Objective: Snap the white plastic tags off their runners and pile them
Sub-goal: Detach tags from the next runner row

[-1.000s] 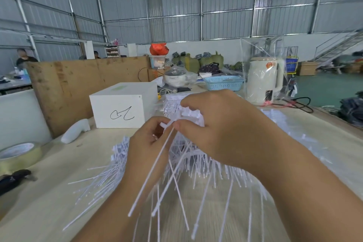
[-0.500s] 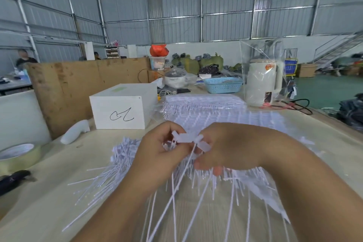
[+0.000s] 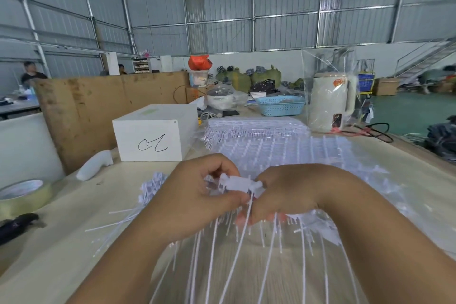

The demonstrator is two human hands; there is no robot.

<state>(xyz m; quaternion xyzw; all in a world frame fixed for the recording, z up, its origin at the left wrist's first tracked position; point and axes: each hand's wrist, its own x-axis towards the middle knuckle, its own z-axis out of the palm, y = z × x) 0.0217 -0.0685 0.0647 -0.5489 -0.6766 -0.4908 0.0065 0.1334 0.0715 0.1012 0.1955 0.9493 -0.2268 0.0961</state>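
Both hands meet in front of the white box (image 3: pixel 151 136): left hand (image 3: pixel 195 201) & right hand (image 3: pixel 291 195) each pinch an end of one white tag strip (image 3: pixel 240 183) (stems hang down), above loose tags (image 3: pixel 150 187) on the table (image 3: pixel 61 249)

Pale wooden table (image 3: pixel 74 254) bearing a white box (image 3: pixel 153 136), tape roll (image 3: pixel 23 195), white plastic handle-shaped piece (image 3: pixel 95 168), loose white tags (image 3: pixel 150 187), bagged tag sheets (image 3: pixel 254 128), blue basket (image 3: pixel 281 105) and wrapped kettle (image 3: pixel 329 103).
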